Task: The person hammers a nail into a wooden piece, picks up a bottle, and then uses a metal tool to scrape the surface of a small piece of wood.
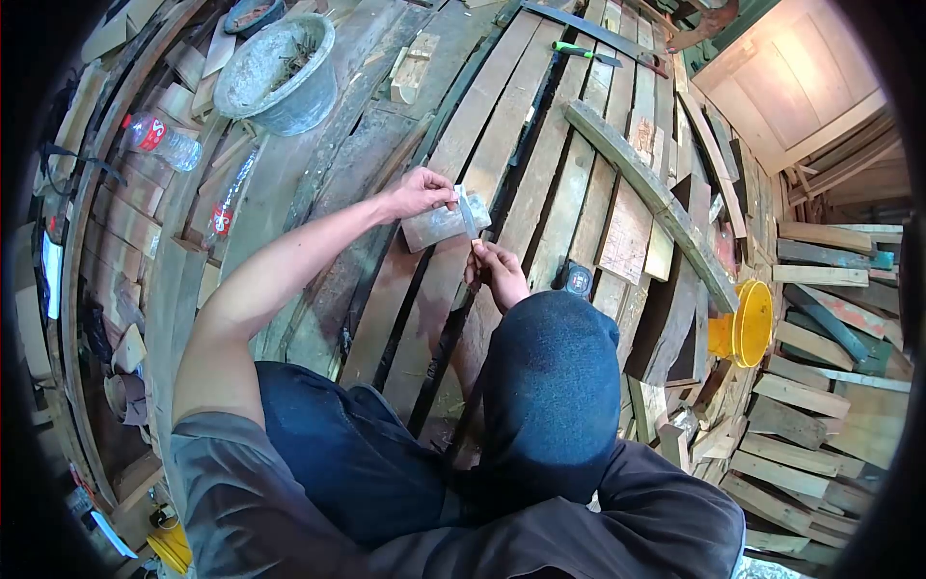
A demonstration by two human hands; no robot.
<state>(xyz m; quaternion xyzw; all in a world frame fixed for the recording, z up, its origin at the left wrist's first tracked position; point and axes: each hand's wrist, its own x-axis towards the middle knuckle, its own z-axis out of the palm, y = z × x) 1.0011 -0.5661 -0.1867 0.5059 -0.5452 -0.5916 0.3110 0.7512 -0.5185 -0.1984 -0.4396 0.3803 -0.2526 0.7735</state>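
A narrow blade with a light handle, probably a knife or chisel, lies slanted over a pale grey block on the wooden slats. My right hand is closed around the handle at its near end. With fingers pinched, my left hand holds the blade near its far tip, just above the block. The exact kind of blade is too small to tell. A dark tape measure sits on the slats to the right of my right hand, beside my knee.
A long timber beam lies across the slats to the right. Farther off are a handsaw and a green-handled tool. A grey bucket and plastic bottles are at left, a yellow bucket at right.
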